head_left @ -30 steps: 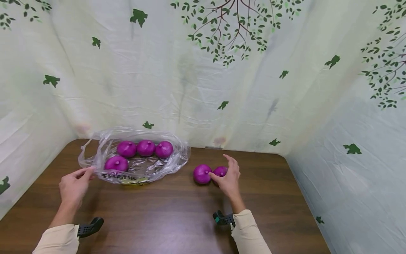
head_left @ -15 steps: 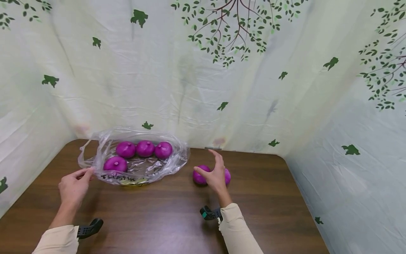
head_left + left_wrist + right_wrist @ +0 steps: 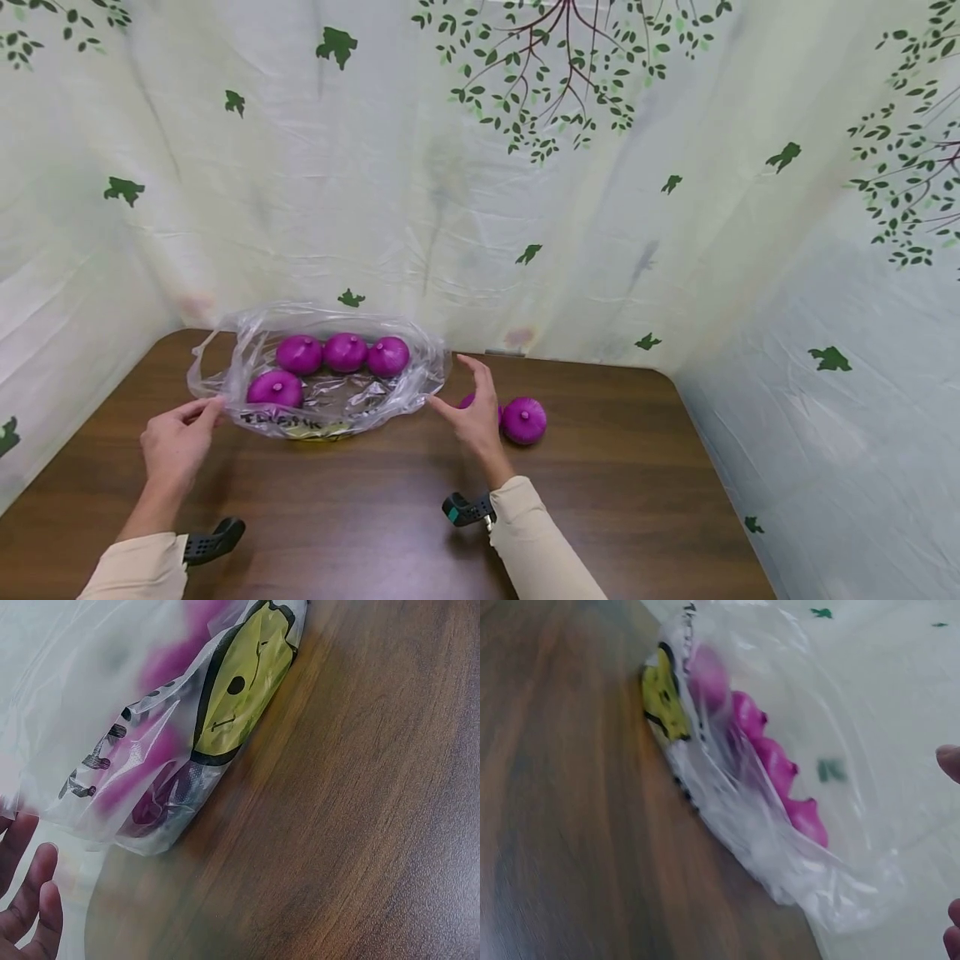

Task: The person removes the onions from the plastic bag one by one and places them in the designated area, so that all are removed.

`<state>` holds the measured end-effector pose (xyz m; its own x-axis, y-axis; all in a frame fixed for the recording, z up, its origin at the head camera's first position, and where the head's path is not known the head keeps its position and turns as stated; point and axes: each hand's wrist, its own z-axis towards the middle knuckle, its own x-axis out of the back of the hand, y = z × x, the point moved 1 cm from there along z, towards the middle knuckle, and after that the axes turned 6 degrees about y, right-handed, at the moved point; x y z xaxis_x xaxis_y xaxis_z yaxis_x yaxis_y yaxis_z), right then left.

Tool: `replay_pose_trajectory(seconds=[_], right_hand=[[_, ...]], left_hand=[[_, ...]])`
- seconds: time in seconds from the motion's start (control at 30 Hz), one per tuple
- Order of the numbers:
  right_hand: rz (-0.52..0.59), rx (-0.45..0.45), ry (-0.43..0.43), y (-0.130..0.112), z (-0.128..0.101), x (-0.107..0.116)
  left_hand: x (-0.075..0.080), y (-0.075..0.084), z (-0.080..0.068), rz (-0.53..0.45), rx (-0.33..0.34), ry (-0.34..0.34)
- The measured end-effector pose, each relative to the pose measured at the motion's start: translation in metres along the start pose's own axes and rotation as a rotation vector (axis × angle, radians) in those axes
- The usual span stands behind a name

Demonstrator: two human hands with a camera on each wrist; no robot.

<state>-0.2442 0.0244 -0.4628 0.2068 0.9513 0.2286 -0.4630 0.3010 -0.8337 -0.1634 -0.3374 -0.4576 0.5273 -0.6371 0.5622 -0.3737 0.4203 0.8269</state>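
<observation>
Item: clear plastic bag (image 3: 322,379), thin and crinkled, mouth spread wide, black lettering and a yellow face print on its near wall; lies at 11 o'clock on the brown wooden table (image 3: 375,517). Contents: four purple onions (image 3: 345,352), three in a row at the far side, one at the near left. Left hand (image 3: 176,442): fingertips pinch the bag's near-left rim. Right hand (image 3: 472,412): fingers spread apart, holding nothing visible, just beside the bag's right rim and over a half-hidden onion (image 3: 468,402); whether it touches that onion cannot be told. A second loose onion (image 3: 523,420) lies just to its right, at 1 o'clock. Risk, as judged: the limp film may fold shut or slide if the pinch slackens; the round loose onions may roll away if nudged. Surround: leaf-print cloth backdrop (image 3: 480,167).
</observation>
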Motion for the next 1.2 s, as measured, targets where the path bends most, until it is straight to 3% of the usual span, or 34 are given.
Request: replay_pose_trajectory(seconds=[0.27, 0.4, 0.67, 1.2], right_hand=[[0.037, 0.021, -0.025, -0.012, -0.004, -0.029], [0.046, 0.001, -0.027, -0.018, -0.006, -0.044], [0.061, -0.059, -0.110, -0.024, -0.010, -0.066], [0.036, -0.059, -0.140, -0.035, -0.011, -0.103]], left_hand=[[0.003, 0.000, 0.000, 0.012, 0.001, 0.007], [0.004, -0.001, 0.000, 0.001, 0.001, 0.010], [0.002, 0.000, -0.002, 0.009, -0.033, 0.030], [0.001, -0.002, -0.003, -0.032, 0.014, -0.021]])
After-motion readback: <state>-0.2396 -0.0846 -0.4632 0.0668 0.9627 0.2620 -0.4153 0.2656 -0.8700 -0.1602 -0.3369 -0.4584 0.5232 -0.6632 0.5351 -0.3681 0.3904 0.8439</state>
